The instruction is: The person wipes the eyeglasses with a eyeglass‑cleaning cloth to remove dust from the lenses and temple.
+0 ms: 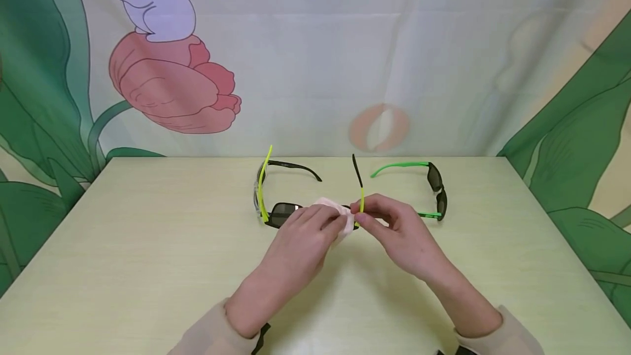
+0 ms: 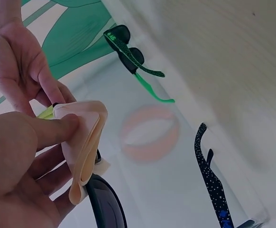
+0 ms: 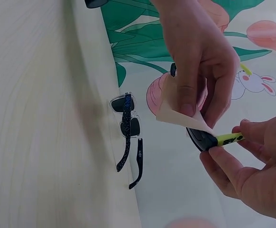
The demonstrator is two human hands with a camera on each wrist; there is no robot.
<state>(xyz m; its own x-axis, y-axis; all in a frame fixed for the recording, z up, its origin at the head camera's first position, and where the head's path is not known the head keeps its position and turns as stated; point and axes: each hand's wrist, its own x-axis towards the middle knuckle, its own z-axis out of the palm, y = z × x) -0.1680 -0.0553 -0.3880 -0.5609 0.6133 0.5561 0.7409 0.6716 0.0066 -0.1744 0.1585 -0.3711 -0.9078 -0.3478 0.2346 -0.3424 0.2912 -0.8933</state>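
Observation:
Both hands hold a pair of black sunglasses (image 1: pixel 283 212) with yellow-green temples, raised over the table. My left hand (image 1: pixel 308 232) pinches a folded pale pink cloth (image 2: pixel 83 137) around the lens on the right-hand side, thumb on one face and fingers behind. That lens is mostly hidden under the cloth. At the hinge end, my right hand (image 1: pixel 401 232) pinches the yellow temple (image 3: pixel 229 138) and frame corner between thumb and fingers. The other lens (image 2: pixel 107 204) shows bare beside the cloth.
On the table (image 1: pixel 148 267), sunglasses with green temples (image 1: pixel 436 190) stand behind the right hand. Clear-framed sunglasses with black speckled temples (image 3: pixel 127 126) stand at the back left, partly behind the held pair. A printed curtain (image 1: pixel 305 70) hangs along the table's far edge.

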